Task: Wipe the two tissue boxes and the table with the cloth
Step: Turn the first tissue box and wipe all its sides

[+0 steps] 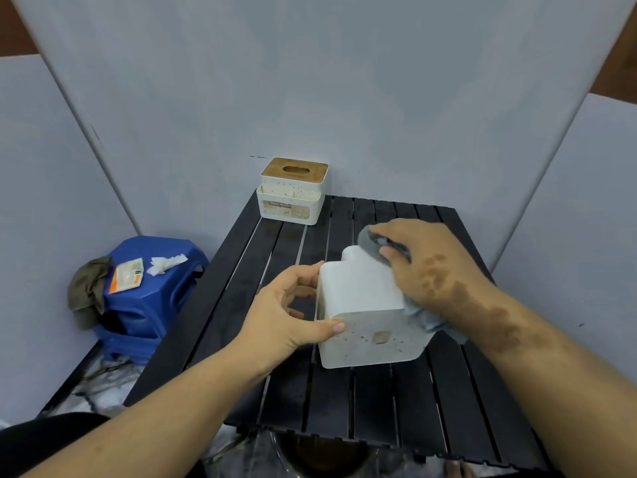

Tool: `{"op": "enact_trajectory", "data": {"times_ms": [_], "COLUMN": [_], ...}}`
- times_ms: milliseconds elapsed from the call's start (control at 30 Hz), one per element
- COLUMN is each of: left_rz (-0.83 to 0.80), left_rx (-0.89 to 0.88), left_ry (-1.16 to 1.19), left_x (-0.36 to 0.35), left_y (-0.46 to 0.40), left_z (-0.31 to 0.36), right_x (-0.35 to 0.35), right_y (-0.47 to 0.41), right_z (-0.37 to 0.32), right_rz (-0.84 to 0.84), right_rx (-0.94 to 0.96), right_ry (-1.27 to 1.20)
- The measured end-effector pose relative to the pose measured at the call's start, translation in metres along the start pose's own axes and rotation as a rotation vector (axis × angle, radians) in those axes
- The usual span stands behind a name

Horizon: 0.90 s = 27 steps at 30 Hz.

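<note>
A white speckled tissue box [362, 305] lies tipped on its side in the middle of the black slatted table [396, 401]. My left hand [289, 312] grips its left edge, thumb on the near face. My right hand [424, 260] presses a grey cloth [374, 244] onto the box's upper side, with more cloth hanging at the right [427, 320]. A second white tissue box [293, 193] with a wooden slotted lid stands upright at the table's far left corner.
Grey partition panels [344, 81] close in the table at the back and both sides. Left of the table are stacked blue plastic stools [155, 298] carrying a packet, a crumpled tissue and an olive rag. A dark round bin sits below the near edge.
</note>
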<state>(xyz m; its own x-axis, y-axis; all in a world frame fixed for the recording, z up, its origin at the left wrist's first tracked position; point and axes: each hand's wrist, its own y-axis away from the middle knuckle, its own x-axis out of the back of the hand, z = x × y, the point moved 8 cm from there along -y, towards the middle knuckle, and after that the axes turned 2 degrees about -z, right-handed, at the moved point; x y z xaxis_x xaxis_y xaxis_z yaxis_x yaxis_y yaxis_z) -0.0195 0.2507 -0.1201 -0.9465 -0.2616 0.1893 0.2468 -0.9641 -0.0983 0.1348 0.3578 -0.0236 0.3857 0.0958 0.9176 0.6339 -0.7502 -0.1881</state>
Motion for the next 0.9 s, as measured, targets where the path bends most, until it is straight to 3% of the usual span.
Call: {"op": "enact_trajectory", "data": {"times_ms": [200, 400, 467, 567, 667, 800, 900], "left_rz": [0.009, 0.004, 0.014, 0.023, 0.013, 0.014, 0.018], "left_rx": [-0.01, 0.001, -0.002, -0.012, -0.015, -0.026, -0.038], "left_ry": [0.003, -0.006, -0.007, -0.013, -0.031, -0.062, -0.07], "left_x": [0.001, 0.001, 0.001, 0.002, 0.003, 0.004, 0.004], "left_y": [0.0, 0.0, 0.0, 0.0, 0.0, 0.0, 0.001], "left_z": [0.0, 0.0, 0.0, 0.0, 0.001, 0.002, 0.002], "right_x": [-0.009, 0.023, 0.013, -0.005, -0.002, 0.029, 0.027], "right_y": [0.045, 0.037, 0.047, 0.067, 0.07, 0.063, 0.066], "right_z": [-0.054, 0.027, 0.009, -0.034, -0.024, 0.043, 0.048], "right_rz": [-0.091, 0.076, 0.113, 0.021, -0.039, 0.134, 0.18], "right_rx": [0.418, 0.145, 0.197, 0.431, 0.568, 0.388, 0.327], "right_ry": [-0.209, -0.219, -0.187, -0.214, -0.196, -0.303, -0.284]}}
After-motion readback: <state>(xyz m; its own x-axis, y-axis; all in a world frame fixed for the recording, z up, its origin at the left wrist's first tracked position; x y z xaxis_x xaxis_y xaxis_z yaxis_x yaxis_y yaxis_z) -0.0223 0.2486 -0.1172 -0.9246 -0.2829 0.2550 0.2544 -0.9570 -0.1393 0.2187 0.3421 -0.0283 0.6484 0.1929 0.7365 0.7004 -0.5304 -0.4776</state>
